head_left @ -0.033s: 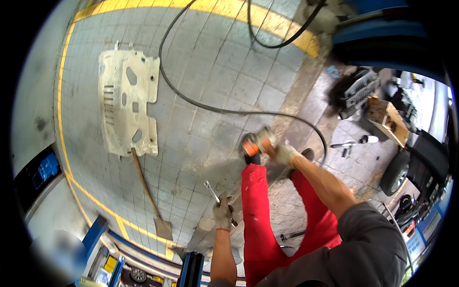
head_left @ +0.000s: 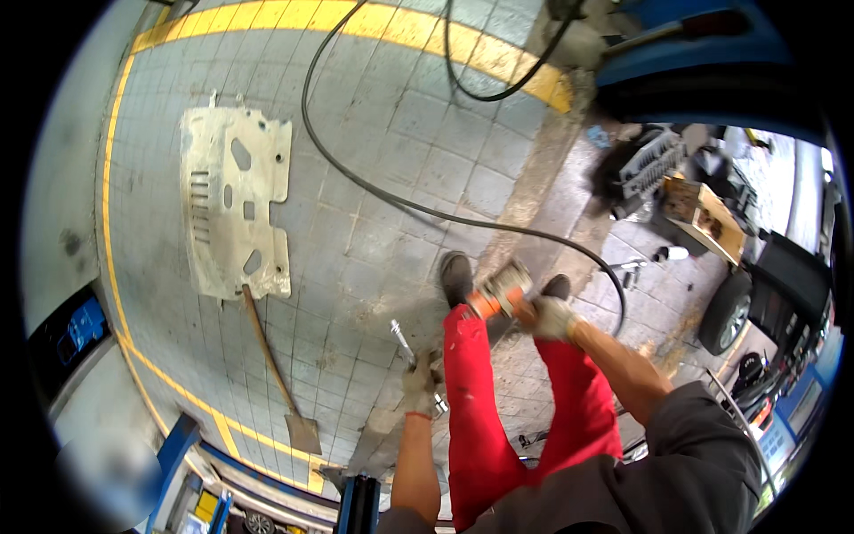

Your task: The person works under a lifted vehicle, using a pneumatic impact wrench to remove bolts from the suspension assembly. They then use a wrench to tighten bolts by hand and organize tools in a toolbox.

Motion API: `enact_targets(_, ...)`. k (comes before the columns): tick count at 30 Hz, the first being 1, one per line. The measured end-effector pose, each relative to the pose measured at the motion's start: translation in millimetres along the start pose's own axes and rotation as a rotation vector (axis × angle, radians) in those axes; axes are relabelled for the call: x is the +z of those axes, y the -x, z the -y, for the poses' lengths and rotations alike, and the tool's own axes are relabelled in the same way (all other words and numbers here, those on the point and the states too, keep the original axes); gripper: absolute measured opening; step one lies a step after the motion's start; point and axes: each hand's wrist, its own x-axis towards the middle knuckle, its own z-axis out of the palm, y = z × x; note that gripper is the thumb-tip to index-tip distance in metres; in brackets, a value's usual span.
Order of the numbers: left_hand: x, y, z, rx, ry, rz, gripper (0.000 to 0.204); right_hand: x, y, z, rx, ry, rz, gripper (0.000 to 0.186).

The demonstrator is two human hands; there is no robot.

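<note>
My left hand (head_left: 418, 387), in a pale work glove, grips a silver socket wrench (head_left: 399, 336) beside my red-clad left leg; its upper end points up-left and another metal piece shows below my fingers. My right hand (head_left: 555, 319), also gloved, is closed on the handle of an orange-and-metal power tool (head_left: 494, 294), held over my legs near my dark shoes (head_left: 458, 278). The tool's tip is hard to make out. A long black hose (head_left: 427, 215) curves across the tiled floor past my feet and down to the right of my right hand.
To the left lie a pale metal plate (head_left: 233, 178) and a long-handled spade (head_left: 303, 432). At right are dark vehicle parts (head_left: 649, 165), a wooden box (head_left: 703, 218), loose tools (head_left: 630, 271) and a tyre (head_left: 725, 311). A blue post (head_left: 358, 503) stands at the bottom.
My right hand and the power tool have shifted down and to the right. My left hand with the wrench has moved slightly right. The view has shifted slightly.
</note>
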Motion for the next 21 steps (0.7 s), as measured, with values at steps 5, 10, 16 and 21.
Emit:
enact_targets(5, 85, 53, -24, -0.009, 0.041, 0.529, 0.051, 13, 262, -5, 0.207, -0.211, -0.015, 0.060)
enact_targets(10, 99, 134, 2, 0.133, 0.171, 1.089, 0.058, 63, 354, 26, 0.124, -0.351, -0.540, 0.066)
enact_targets(16, 118, 211, 26, 0.416, -0.082, 1.047, 0.042, 141, 408, 22, 0.208, -0.218, -1.002, 0.057)
enact_targets(21, 152, 270, 91, 0.349, -0.045, 1.232, 0.034, 221, 459, 2, 0.169, -0.759, -1.147, 0.061)
